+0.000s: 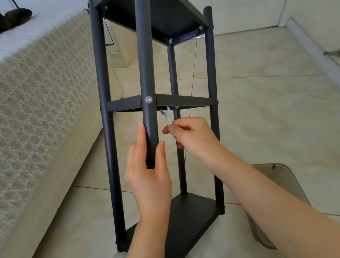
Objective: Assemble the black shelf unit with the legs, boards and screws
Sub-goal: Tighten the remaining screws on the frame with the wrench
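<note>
The black shelf unit (pixel 193 209) stands upright on the tiled floor (pixel 269 106), with a bed (pixel 21 93) at its nine o'clock. The left hand (pixel 149 174) grips the nearest leg (pixel 145 67) below a screw (pixel 148 99). At two o'clock from it, the right hand (pixel 193 134) pinches a small white wrench (pixel 167 117) just under the middle board (pixel 182 101).

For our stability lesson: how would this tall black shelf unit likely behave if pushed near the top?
Probably tips rather than slides: the shelf unit is tall on a narrow base. Likely fairly stiff, since a screw joins board and leg. The left hand gripping one leg suggests it wants steadying.
</note>
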`<state>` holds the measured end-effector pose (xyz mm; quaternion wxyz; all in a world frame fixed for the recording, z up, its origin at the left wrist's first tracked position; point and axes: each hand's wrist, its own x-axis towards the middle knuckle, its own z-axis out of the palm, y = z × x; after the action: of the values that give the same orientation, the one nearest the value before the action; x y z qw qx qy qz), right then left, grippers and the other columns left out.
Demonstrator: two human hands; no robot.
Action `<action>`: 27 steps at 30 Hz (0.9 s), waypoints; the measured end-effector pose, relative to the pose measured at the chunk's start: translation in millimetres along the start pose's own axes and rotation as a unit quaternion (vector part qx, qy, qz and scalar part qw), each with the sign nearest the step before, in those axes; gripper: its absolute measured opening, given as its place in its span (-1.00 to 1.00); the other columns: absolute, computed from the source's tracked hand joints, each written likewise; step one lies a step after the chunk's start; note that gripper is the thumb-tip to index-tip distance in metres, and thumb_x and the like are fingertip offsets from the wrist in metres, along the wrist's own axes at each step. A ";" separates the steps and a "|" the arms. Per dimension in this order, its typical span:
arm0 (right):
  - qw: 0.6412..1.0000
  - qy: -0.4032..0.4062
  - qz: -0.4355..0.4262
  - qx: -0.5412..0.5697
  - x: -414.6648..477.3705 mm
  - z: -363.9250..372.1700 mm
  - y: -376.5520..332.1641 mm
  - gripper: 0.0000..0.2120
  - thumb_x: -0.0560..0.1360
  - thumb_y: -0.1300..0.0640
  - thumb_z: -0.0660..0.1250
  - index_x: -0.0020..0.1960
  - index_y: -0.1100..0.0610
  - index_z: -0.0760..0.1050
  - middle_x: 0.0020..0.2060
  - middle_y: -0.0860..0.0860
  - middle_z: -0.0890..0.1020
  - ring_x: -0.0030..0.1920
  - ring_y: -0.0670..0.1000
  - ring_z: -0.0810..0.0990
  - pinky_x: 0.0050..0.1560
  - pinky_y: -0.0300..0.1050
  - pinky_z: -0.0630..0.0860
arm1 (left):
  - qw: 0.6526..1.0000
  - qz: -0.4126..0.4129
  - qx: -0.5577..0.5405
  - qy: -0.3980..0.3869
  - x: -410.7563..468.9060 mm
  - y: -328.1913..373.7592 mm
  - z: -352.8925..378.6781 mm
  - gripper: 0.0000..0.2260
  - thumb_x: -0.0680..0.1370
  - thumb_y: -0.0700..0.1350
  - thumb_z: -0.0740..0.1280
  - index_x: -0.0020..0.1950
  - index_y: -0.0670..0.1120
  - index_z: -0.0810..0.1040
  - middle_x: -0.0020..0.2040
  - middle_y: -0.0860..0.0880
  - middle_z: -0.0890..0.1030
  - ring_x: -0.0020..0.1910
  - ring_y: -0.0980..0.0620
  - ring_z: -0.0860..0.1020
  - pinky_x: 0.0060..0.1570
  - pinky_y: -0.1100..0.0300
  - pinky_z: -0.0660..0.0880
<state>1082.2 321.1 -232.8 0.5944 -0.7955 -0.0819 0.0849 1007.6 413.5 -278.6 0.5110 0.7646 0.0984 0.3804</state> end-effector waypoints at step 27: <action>0.999 -0.024 -0.010 0.029 13.4 19.1 -7.1 -0.86 0.56 0.13 0.36 -0.06 0.08 0.71 -0.34 -0.04 0.67 -0.26 -0.05 0.61 -0.09 -0.11 0.61 | 0.999 0.011 0.038 0.008 11.9 -13.9 -16.7 -0.52 0.63 -0.15 0.34 0.55 -0.01 0.35 -0.08 0.18 0.52 -0.19 0.04 0.55 -0.11 0.21 0.57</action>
<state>1090.6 344.0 -231.9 0.6160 -0.7748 -0.1014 0.1001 1007.8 438.0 -281.6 0.4768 0.7813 0.1081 0.3879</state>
